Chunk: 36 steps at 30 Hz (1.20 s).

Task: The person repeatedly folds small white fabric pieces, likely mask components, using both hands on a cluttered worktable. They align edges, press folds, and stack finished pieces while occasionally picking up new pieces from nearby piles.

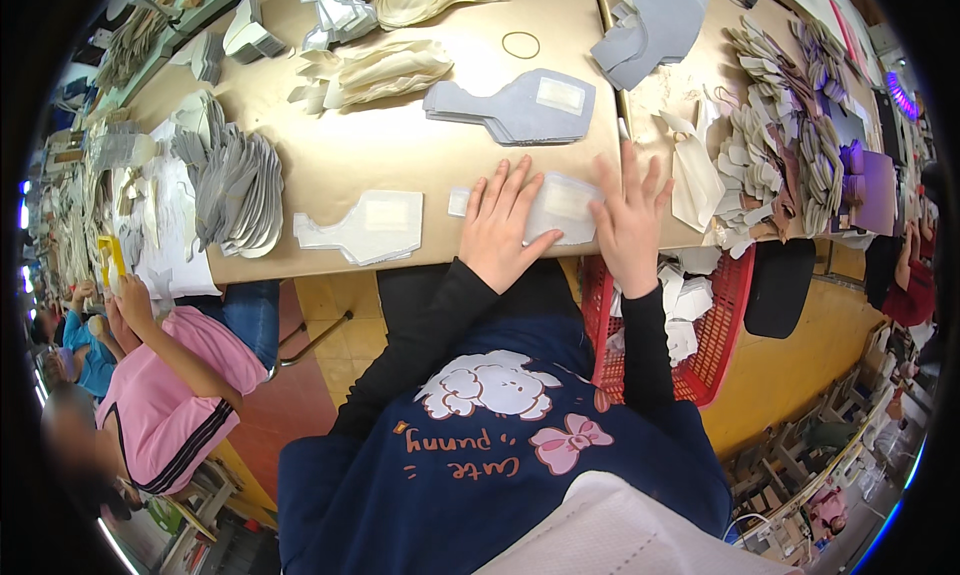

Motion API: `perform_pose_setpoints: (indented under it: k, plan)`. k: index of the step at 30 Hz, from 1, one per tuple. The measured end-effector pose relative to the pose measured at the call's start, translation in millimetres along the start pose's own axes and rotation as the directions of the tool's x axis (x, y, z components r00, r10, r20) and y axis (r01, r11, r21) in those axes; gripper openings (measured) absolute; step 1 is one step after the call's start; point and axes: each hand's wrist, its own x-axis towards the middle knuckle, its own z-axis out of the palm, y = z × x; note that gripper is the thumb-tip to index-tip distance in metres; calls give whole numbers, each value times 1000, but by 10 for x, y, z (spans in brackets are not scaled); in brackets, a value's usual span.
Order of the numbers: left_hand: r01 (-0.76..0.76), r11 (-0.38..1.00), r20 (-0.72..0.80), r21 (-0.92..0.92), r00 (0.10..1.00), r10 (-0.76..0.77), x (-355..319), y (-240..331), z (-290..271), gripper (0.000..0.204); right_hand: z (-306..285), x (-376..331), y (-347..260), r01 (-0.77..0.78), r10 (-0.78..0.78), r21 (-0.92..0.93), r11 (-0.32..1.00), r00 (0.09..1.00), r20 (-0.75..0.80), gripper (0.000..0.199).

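While the desk (380, 155) is covered w/ tan sheeting, cut pcs. are stacked about it. Below nr. edge, R: red basket (738, 320), filled w/ white pcs. Upper ctr.: grey stack (510, 109), laid flat, pale patch on top. Nr. edge, ctr.: pale piece (562, 227), partly covered. L hand (505, 225): palm down, fingers slightly spread, placed over its L part. R hand (632, 220): fingers spread wide, blurred, at its R end; contact can't be told. Nothing seen pinched by hands. Step, as judged: flattening or aligning; for next move, edges should be left flat & unshifted. To L, apart: white piece (372, 233). Beyond grey stack: thin band (521, 58).
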Motion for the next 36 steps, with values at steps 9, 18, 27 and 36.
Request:
perform_pose_setpoints:
  k: [9,18,27,36]
  plan:
    - [-155,943,-194,-295,976,100,-46,45,-293,32,-207,30,170,-177,267,338,924,933,-240,38]
    - [211,975,-348,71,921,-174,-460,-858,-1467,27,-105,434,-222,65,44,428,901,969,-241,37]
    - [171,968,-296,-182,929,-220,-461,-767,-1146,23,425,969,-253,306,-285,173,936,948,-139,40]
    - [-55,951,31,-305,997,67,77,-325,-707,25,467,953,-277,278,-173,152,948,856,-488,21]
